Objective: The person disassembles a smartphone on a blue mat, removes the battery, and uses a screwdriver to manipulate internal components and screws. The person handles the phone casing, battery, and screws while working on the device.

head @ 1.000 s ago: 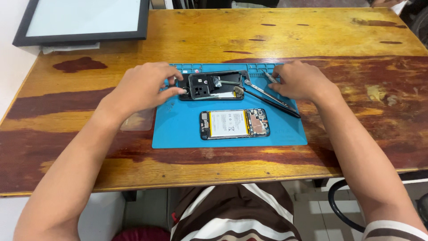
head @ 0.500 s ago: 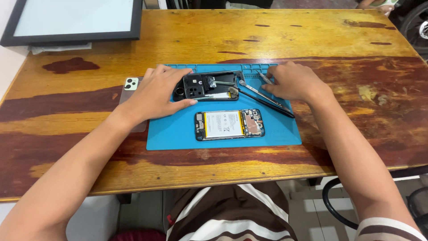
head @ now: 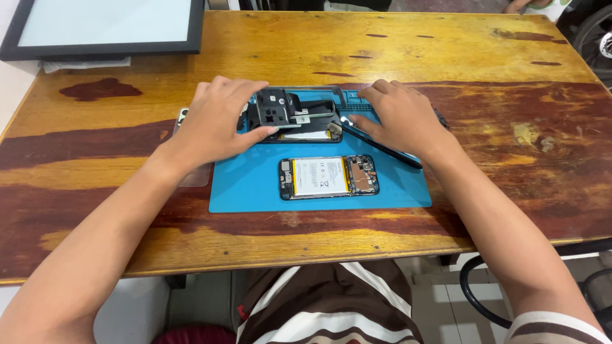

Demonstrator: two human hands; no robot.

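Wooden counter (head: 319,51), worn and stained dark in streaks, with a blue mat (head: 255,185) laid at its near middle. That's the stage. At the back of the mat lies the black frame (head: 287,111), a phone's stripped inner shell lying flat, and both hands are on it or right beside it.

Left hand (head: 217,124) covers the frame's left end, thumb pressed along its near edge, fingers (head: 239,89) curled over the far side. Whether that's a real pinch or just a steadying rest, I cannot tell from up here. Right hand (head: 398,118) is spread loose and flat, gripping nothing, fingertips down on the mat's far edge just right of the frame, palm over the upper end of a long black tool (head: 382,148) that runs out diagonally from under it.

My read: this is the steadying beat, one hand pinning the frame while the other feels about among the bits at the mat's back edge. Anything fine from here calls for a firm hold on the left and a light touch on the right, since the tool sits directly under that palm.

Just in front, well clear of both hands, an open phone (head: 328,176) lies face down, white battery showing. A second phone (head: 183,114) peeks out from under the left hand, off the mat. Far back left, a dark-framed panel (head: 102,28) rests on paper.
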